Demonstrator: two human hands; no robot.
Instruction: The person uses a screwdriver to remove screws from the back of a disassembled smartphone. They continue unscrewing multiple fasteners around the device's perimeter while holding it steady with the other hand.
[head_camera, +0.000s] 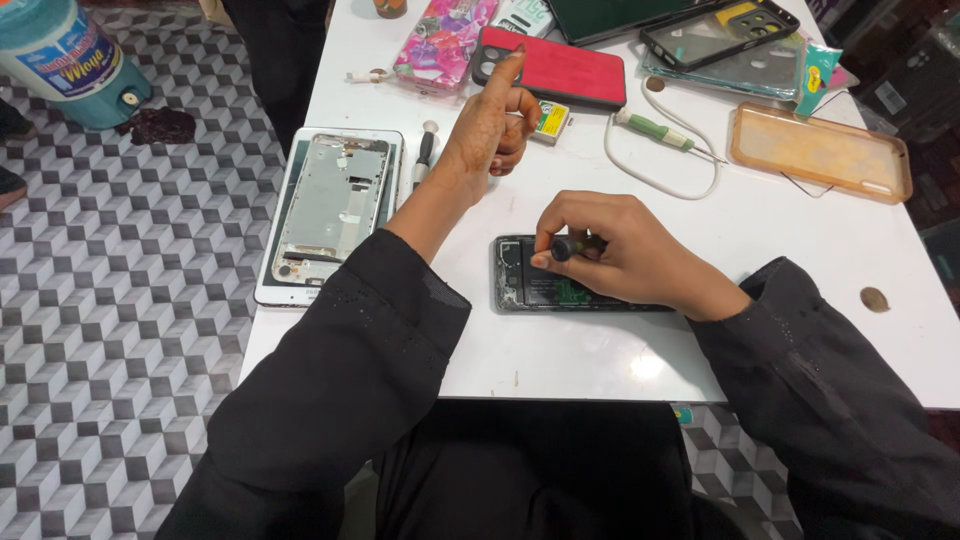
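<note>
The right hand (615, 250) grips a small screwdriver (566, 246) upright over the opened phone (530, 285), which lies flat on the white counter (780, 250), probably for steadiness. The left hand (490, 125) hovers raised, holding nothing, forefinger extended, fingers curled.

Right hand (615, 250) holds a screwdriver (568, 246) over the opened phone (520, 280).

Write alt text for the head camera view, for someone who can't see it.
Seen from above, a person's right hand holds a small dark screwdriver against an opened phone on a white table, while the left hand is raised with its forefinger up. A second opened device, phone cases and a white cable lie around them.
</note>
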